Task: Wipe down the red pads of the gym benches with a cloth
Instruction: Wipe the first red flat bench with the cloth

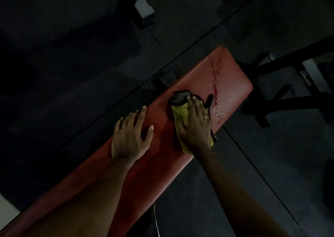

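A long red bench pad point(233, 74) runs diagonally from lower left to upper right. My right hand point(196, 126) presses flat on a yellow cloth with black edging point(180, 110) laid on the pad, fingers straight and pointing toward the far end. A streak of liquid with shiny droplets point(216, 99) lies on the pad just right of the cloth and runs up toward the far end. My left hand point(131, 133) rests flat on the pad's left side, fingers spread, holding nothing.
Dark rubber floor tiles point(72, 65) surround the bench. The black metal frame and feet of the bench point(282, 95) spread out at the right. A grey metal foot of other equipment point(144, 12) stands at the top. The light is dim.
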